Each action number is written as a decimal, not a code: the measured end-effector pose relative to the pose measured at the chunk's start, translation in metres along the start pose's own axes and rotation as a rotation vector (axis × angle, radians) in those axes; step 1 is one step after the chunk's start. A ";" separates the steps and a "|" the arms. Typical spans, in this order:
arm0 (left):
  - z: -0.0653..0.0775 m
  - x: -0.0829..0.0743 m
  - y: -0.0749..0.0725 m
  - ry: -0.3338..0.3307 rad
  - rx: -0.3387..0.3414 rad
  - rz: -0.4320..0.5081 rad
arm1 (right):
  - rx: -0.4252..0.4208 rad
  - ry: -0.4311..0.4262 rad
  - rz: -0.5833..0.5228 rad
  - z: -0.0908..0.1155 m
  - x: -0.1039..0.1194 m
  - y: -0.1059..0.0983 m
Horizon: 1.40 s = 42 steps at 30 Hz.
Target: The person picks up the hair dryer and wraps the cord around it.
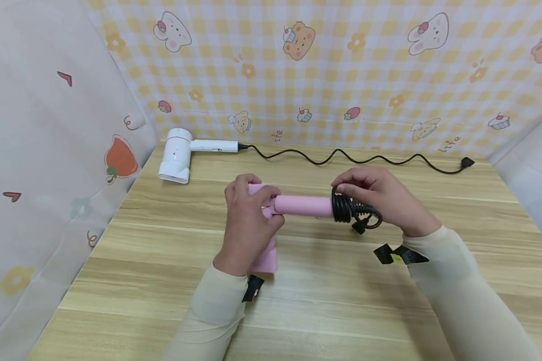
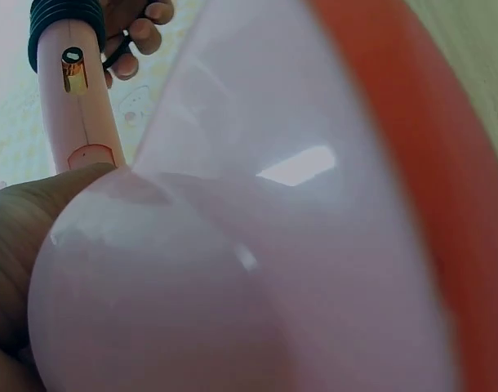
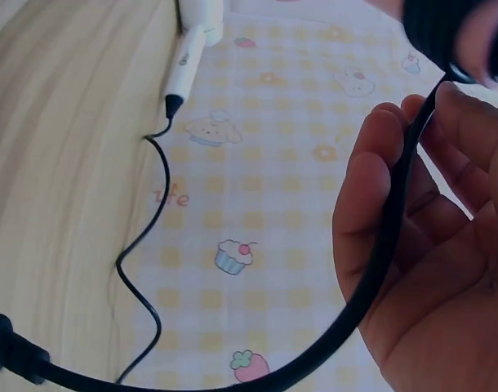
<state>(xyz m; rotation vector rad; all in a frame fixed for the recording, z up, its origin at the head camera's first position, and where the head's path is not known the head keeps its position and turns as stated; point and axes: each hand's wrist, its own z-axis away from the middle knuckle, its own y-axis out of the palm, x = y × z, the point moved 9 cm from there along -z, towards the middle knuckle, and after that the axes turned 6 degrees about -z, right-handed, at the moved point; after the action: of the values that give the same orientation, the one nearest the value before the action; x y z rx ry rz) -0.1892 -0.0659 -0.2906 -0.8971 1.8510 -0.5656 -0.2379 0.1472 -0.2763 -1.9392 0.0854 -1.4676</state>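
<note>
A pink hair dryer is held above the wooden table, its handle pointing right. My left hand grips its head, with thumb and fingers around the pink body. Close up in the left wrist view, the handle shows a gold-coloured switch. Several turns of black cord are wound around the handle's end. My right hand pinches the cord beside that coil. The loose cord length runs across the fingers in the right wrist view. Below the coil hangs the plug.
At the back left of the table lies a white hair dryer. Its black cord stretches in waves along the back edge to a plug at the right. Behind stands a yellow checked cloth; a pale cloth hangs at left.
</note>
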 end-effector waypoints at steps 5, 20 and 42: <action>0.000 0.001 -0.003 -0.017 0.001 0.026 | 0.022 -0.039 -0.030 0.003 0.000 0.009; -0.001 0.009 -0.010 -0.103 -0.031 0.036 | 0.007 0.071 0.047 0.023 -0.013 0.030; -0.001 0.021 -0.002 -0.160 -0.053 -0.037 | 0.079 -0.049 0.173 0.044 0.006 0.050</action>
<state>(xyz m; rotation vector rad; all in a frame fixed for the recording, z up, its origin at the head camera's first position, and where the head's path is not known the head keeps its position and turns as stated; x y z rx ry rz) -0.1950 -0.0838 -0.3004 -0.9854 1.7144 -0.4558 -0.1809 0.1279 -0.3047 -1.8543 0.1668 -1.2914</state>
